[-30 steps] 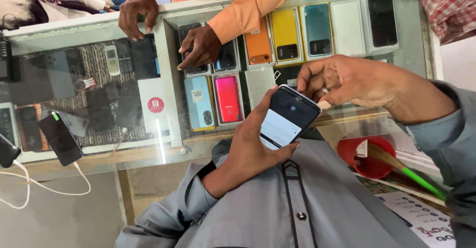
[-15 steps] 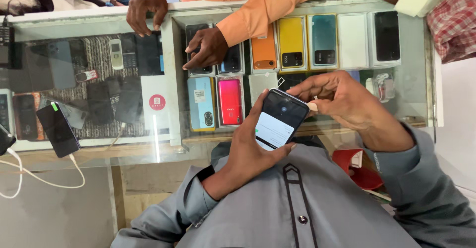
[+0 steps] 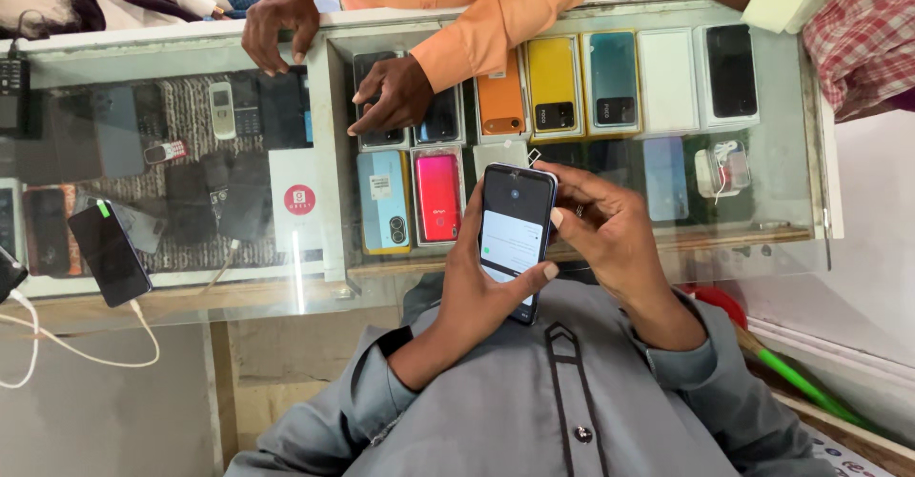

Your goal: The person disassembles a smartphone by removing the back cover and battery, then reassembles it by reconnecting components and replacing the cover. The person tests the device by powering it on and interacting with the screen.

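My left hand (image 3: 474,291) grips a dark smartphone (image 3: 515,234) from below, thumb against its lower right edge, screen lit and facing me. My right hand (image 3: 610,239) holds the phone's upper right side, with the thumb on the edge and the fingers curled behind it. Both hands hover over my grey shirt (image 3: 534,410), just in front of a glass display counter (image 3: 315,153).
Phones in several colours lie under the counter glass. Across it, another person in an orange sleeve rests one hand (image 3: 279,24) on the far rim and the other hand (image 3: 389,94) on the glass. A black phone (image 3: 110,253) on a white cable lies left. A green stick (image 3: 810,391) leans right.
The smartphone has turned from tilted to nearly upright with its screen towards me. My right hand dropped from the phone's top to its right side. The other person's hands stayed on the counter.
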